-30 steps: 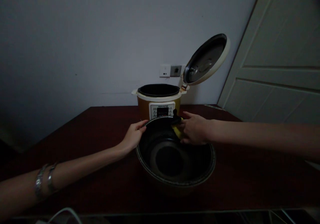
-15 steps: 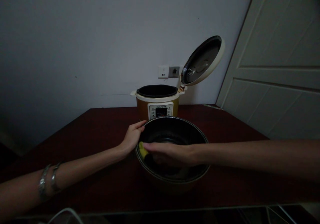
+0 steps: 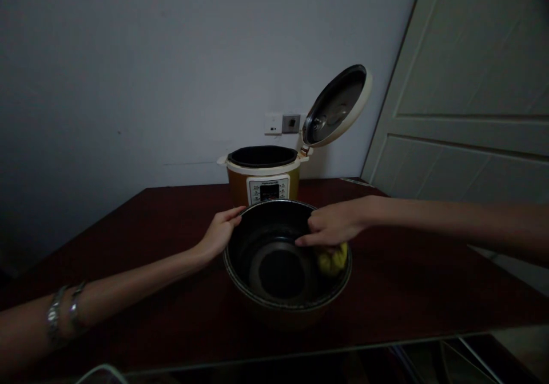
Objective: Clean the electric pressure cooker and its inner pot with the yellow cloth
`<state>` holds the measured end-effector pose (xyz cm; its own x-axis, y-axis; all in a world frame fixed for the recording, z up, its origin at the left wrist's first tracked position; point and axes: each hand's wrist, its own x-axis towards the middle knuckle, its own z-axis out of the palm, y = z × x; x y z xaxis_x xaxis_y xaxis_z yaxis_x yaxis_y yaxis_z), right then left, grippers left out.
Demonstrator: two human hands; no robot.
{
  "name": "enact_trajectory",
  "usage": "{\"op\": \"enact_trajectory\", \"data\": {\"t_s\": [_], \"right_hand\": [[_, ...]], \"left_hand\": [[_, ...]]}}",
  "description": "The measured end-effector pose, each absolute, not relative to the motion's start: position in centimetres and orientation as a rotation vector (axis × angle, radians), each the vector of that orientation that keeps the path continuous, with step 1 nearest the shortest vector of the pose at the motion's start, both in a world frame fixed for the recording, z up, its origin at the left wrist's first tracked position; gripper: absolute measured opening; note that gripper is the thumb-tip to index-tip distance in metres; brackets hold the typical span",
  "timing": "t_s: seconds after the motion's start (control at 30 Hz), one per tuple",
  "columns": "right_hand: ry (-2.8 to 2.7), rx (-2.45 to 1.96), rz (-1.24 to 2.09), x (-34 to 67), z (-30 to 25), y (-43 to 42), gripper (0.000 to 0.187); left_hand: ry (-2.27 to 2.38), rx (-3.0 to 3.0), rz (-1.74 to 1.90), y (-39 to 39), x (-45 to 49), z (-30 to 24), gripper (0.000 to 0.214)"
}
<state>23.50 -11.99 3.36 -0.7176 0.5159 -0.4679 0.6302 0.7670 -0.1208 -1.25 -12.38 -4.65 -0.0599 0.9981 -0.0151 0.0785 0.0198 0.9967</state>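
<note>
A dark inner pot (image 3: 274,269) stands on the dark red table (image 3: 150,292), tipped a little toward me. My left hand (image 3: 219,234) grips its left rim, fingers curled over the edge. My right hand (image 3: 330,228) reaches into the pot at the right inner wall and presses a yellow sponge (image 3: 332,260) against it, fingers closed over the sponge.
Behind the pot stands a yellow rice cooker (image 3: 262,175) with its lid (image 3: 337,106) swung up. A wall socket (image 3: 283,123) sits on the wall behind it. A white door (image 3: 467,98) is at the right. A white cable (image 3: 100,372) shows at the bottom left.
My right hand has carried the sponge from the pot's far rim, across to the left inner wall, and now to the right inner wall. My left hand stays on the rim.
</note>
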Motion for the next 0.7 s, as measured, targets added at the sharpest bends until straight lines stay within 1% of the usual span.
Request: {"op": "enact_trajectory", "data": {"t_s": [0.07, 0.13, 0.2, 0.3, 0.4, 0.5, 0.6, 0.7], "right_hand": [[2.622, 0.787, 0.08, 23.1, 3.2, -10.7, 0.067], [2.64, 0.615, 0.426, 22.2, 2.7, -9.4, 0.061], [2.624, 0.406, 0.626, 21.1, 2.1, -8.1, 0.054], [2.688, 0.14, 0.81, 19.9, 0.9, -6.6, 0.04], [2.771, 0.111, 0.9, 19.8, 0.0, -6.2, 0.032], [2.747, 0.337, 0.913, 20.6, 0.0, -7.7, 0.029], [2.631, 0.608, 0.823, 21.3, 0.9, -10.7, 0.031], [2.512, 0.795, 0.621, 20.9, 1.7, -13.5, 0.035]], "left_hand": [[1.314, 1.236, 1.192, -12.4, -1.3, -4.6, 0.045], [1.308, 1.239, 1.193, -12.3, -1.4, -4.6, 0.046], [1.304, 1.233, 1.194, -12.2, -1.5, -4.6, 0.046], [1.298, 1.251, 1.194, -11.8, -1.8, -4.8, 0.046], [1.296, 1.28, 1.2, -11.5, -2.1, -4.8, 0.045], [1.286, 1.271, 1.193, -11.5, -2.1, -4.8, 0.045], [1.29, 1.242, 1.182, -11.8, -2.0, -4.7, 0.043], [1.306, 1.227, 1.179, -12.0, -1.8, -4.5, 0.04]]}}
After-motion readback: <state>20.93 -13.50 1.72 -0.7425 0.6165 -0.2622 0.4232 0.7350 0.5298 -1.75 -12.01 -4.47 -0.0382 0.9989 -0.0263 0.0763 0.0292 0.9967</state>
